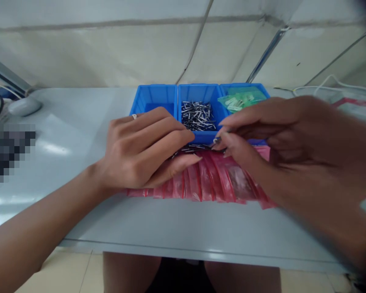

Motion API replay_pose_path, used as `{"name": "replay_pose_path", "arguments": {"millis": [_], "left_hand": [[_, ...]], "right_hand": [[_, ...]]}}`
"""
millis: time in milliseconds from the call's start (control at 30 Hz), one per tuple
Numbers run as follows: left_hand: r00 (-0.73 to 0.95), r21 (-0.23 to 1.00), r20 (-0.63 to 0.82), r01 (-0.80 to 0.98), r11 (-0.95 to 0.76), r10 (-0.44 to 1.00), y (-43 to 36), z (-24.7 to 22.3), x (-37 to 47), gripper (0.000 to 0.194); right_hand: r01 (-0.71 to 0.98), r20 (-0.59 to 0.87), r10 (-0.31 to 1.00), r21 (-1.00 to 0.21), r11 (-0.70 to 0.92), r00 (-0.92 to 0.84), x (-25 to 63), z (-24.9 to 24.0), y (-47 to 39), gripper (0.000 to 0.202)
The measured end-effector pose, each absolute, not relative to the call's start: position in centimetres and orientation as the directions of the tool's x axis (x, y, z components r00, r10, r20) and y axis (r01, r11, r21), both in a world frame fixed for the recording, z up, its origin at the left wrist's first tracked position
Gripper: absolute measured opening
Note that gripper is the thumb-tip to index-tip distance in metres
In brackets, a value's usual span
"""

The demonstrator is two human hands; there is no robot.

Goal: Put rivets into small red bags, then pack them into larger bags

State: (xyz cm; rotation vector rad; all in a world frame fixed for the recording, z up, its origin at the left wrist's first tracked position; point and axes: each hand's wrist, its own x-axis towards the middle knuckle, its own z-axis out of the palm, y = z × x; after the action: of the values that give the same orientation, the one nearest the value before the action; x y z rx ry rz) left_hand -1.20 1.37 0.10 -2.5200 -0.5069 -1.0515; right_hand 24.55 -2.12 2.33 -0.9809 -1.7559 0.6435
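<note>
My left hand, a ring on one finger, is closed around a small bunch of thin dark-and-silver metal pins that stick out past its thumb. Close beside it, my slightly blurred right hand pinches a small pin with a pale round end between thumb and forefinger. Both hands are above a row of overlapping pink zip bags lying on the table. Just behind, the middle blue bin holds a heap of similar loose pins. Fingers hide part of the bunch.
A left blue bin and a right blue bin flank the middle one; the right one holds a green bag with pale pieces. On the grey table are a computer mouse at left and white cables at back right.
</note>
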Motion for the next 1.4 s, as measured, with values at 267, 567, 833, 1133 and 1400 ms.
{"name": "replay_pose_path", "arguments": {"millis": [267,567,833,1133,1400], "left_hand": [[0.646,-0.222,0.753,0.427,-0.876,0.124,1.1,0.5,-1.0,0.022],[0.593,-0.167,0.782,0.495,-0.853,0.191,0.9,0.4,-0.9,0.018],[0.613,-0.23,0.777,0.489,-0.841,0.144,0.9,0.5,-1.1,0.005],[0.588,-0.192,0.79,0.506,-0.841,0.174,0.8,0.2,-1.4,0.037],[0.515,-0.147,0.836,0.541,-0.828,0.188,1.0,0.1,-1.1,0.041]], "right_hand": [[0.188,0.485,0.868,-0.847,0.497,-0.105,24.1,2.2,-2.4,0.013],[-0.028,0.385,0.896,-0.921,0.388,-0.221,24.6,1.6,-1.7,0.016],[-0.056,0.4,0.891,-0.916,0.397,-0.215,24.5,1.7,-1.7,0.015],[-0.01,0.431,0.888,-0.9,0.435,-0.159,24.5,1.7,-1.5,0.013],[0.094,0.534,0.836,-0.832,0.546,-0.13,25.3,1.4,-0.1,0.031]]}}
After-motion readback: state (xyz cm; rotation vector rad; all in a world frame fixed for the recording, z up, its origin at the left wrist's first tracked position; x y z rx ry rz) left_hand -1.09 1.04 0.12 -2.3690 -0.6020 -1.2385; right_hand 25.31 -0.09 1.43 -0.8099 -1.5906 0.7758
